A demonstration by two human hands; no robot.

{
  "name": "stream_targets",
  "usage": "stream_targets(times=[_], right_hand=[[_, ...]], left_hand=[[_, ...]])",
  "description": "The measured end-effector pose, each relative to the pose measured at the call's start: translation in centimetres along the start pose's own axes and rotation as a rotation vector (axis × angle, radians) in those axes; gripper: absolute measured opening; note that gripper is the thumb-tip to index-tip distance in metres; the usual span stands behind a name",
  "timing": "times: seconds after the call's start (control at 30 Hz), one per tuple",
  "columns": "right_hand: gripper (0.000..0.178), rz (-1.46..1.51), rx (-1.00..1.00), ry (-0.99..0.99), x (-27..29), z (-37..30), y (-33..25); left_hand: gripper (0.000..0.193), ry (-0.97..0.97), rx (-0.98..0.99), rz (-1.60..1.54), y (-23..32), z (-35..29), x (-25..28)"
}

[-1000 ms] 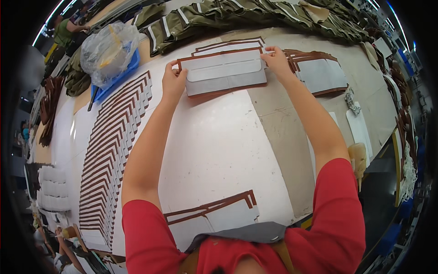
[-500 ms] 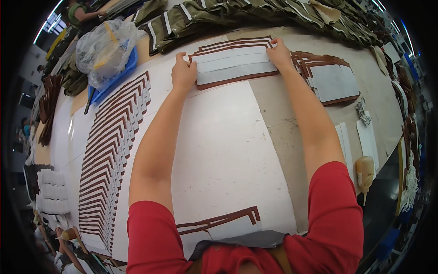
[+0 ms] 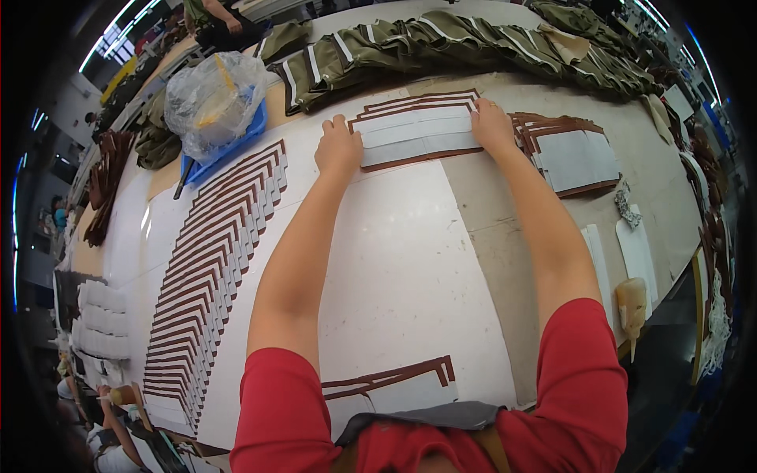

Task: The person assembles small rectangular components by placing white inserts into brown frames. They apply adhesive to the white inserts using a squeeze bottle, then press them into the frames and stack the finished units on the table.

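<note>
A brown-edged white panel [image 3: 422, 140] lies at the far middle of the table, on top of a few similar panels fanned out behind it. Across its upper half runs a white strip. My left hand [image 3: 339, 147] grips the panel's left edge, fingers curled. At the opposite end, my right hand [image 3: 493, 128] has closed on the right edge near the upper corner. Both fingertips are partly hidden. Close by my right wrist sits another stack of brown-edged panels [image 3: 579, 158].
Overlapping brown-edged pieces [image 3: 213, 276] form a long row at left. Behind it, a blue tray [image 3: 229, 150] holds a plastic bag [image 3: 213, 98]. Olive fabric pieces [image 3: 441, 47] line the back. A glue bottle [image 3: 632, 303] and white strips [image 3: 635, 248] lie right. More panels [image 3: 394, 386] rest near my body.
The whole view has shifted, so the table sits further right and lower in the picture. My left hand's raised pinch has become a flatter, curled grip at the panel's edge; my right hand stays opposite.
</note>
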State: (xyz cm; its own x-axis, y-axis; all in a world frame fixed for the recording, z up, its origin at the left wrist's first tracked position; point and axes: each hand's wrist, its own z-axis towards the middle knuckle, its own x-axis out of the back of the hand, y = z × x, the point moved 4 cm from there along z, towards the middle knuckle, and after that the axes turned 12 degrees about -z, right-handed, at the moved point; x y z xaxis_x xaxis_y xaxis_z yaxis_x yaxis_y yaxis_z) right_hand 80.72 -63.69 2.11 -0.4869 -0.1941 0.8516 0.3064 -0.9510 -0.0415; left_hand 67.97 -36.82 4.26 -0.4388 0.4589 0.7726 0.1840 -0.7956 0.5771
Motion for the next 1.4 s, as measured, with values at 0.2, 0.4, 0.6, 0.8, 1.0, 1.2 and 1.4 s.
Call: stream_targets(times=[0.2, 0.4, 0.6, 0.8, 1.0, 1.2, 1.4], right_hand=[[0.013, 0.256, 0.08, -0.074, 11.8, -6.0, 3.0], [0.016, 0.225, -0.132, -0.3, 19.2, -16.8, 10.0], [0.018, 0.219, -0.193, -0.514, 20.1, -22.8, 8.8], [0.018, -0.121, -0.081, -0.49, 17.6, -23.8, 6.0], [0.015, -0.318, -0.01, -0.517, 15.1, -21.9, 5.3], [0.007, 0.423, -0.337, -0.623, 18.7, -20.4, 3.3], [0.007, 1.314, -0.21, -0.278, 25.8, -20.7, -7.3]], left_hand=[[0.033, -0.073, -0.129, -0.099, -2.2, -8.2, 7.1], [0.028, -0.1, -0.144, -0.177, -4.7, -17.9, 13.4], [0.026, -0.153, -0.118, -0.273, -3.4, -25.5, 17.3], [0.023, -0.151, -0.139, -0.327, -2.8, -29.1, 18.9], [0.024, -0.166, -0.076, -0.356, -3.3, -31.7, 19.6], [0.022, -0.191, -0.058, -0.459, -1.9, -34.5, 19.9], [0.029, -0.347, 0.04, -0.833, -0.6, -36.2, 17.2]])
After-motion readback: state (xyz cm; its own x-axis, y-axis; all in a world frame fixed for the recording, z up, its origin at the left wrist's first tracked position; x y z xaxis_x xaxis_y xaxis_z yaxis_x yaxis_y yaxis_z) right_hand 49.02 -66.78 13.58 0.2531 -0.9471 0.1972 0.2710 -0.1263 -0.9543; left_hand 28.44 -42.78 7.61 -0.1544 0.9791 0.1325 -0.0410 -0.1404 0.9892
